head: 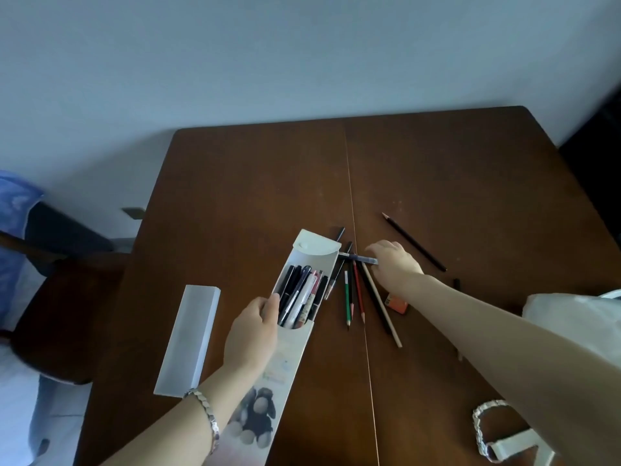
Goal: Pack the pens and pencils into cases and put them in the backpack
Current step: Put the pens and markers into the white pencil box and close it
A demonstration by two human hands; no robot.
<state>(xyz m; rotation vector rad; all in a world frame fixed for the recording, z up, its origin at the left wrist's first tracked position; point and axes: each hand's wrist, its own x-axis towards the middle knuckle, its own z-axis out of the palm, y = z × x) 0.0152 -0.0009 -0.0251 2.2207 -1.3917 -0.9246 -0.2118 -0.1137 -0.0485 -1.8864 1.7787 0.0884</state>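
Right hand (391, 265) grips one blue pen (358, 258); left hand (253, 331) steadies one open case (295, 314).

Right hand (391, 264) covers the blue pen's (358, 258) end in its grip; white cloth bag (578, 317) beside that forearm runs off frame.

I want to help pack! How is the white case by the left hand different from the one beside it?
The open case holds pens; the plain case is shut. The open case has a picture, the plain case none. The left hand holds the open case; the plain case lies untouched. Both are long and white.
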